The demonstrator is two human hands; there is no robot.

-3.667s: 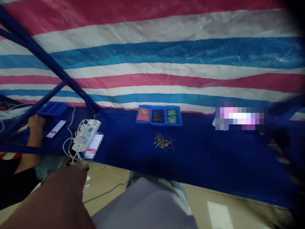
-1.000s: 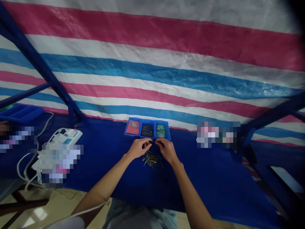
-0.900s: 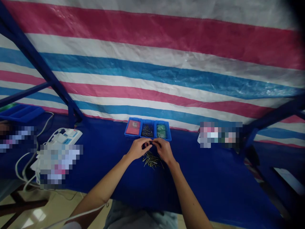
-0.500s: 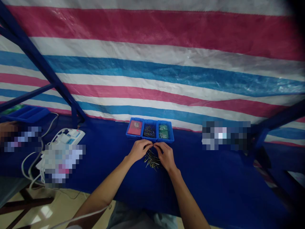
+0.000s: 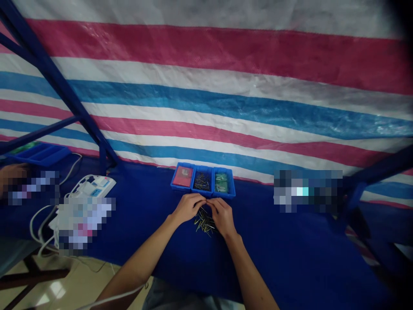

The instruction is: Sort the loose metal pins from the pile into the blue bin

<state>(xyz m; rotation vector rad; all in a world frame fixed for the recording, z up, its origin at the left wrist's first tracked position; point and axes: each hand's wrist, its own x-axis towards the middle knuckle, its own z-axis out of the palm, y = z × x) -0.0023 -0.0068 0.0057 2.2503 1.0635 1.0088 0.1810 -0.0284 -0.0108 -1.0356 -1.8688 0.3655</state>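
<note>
My left hand [image 5: 189, 208] and my right hand [image 5: 222, 216] meet fingertip to fingertip, both closed in a pinch. Whatever they pinch is too small to make out. Just below the fingers, a loose pile of thin brass-coloured and dark metal pins [image 5: 204, 222], like screws or nails, lies on the blue table [image 5: 264, 245]. Beyond my hands stand three joined blue bins: the left bin [image 5: 174, 186] holds something flat and red, the middle bin [image 5: 202, 192] more thin dark metal pieces, the right bin [image 5: 231, 193] small green-and-white items.
A white power strip [image 5: 105, 184] with plugs and cables sits on the left. Farther left are another blue tray [image 5: 53, 156] and another person's hand [image 5: 13, 175]. Blue frame bars [image 5: 69, 97] slant at both sides; a striped sheet [image 5: 206, 103] hangs behind.
The view has tilted up slightly, so the bins and my hands sit a little lower in it. Both hands keep their fingertips together above the pile.
</note>
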